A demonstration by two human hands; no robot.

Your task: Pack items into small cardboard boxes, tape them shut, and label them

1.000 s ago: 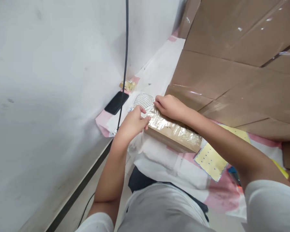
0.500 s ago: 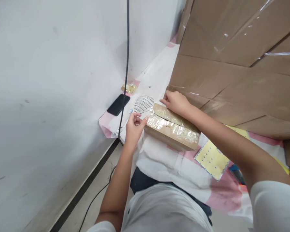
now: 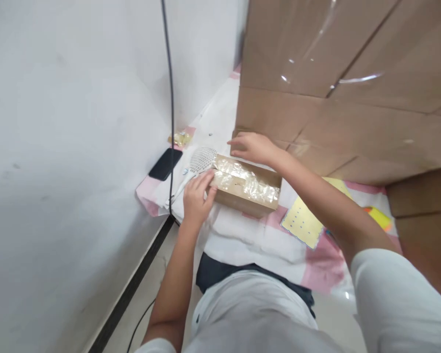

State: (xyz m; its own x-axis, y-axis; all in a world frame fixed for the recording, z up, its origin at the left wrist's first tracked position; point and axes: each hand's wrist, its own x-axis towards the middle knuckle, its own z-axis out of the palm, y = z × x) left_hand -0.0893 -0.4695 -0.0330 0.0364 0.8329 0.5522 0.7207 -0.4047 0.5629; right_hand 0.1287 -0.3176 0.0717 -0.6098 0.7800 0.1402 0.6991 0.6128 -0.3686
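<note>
1. Taped box (image 3: 248, 195) lies on cloth (image 3: 238, 233), near stacked cartons (image 3: 297, 115).
2. Left hand (image 3: 198, 197), fingers loose, touches its left end; right hand (image 3: 255, 147), apparently released, hovers beyond it.
3. Cable (image 3: 172, 98) (black, hanging) crosses the phone (image 3: 162, 166).

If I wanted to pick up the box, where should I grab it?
Probably by its two short ends, one hand from each side, fingers flat on the cardboard. The box lies flat and is longer than it is wide. The left hand is at one end, and cloth shows beyond the other, so there seems to be room.
</note>
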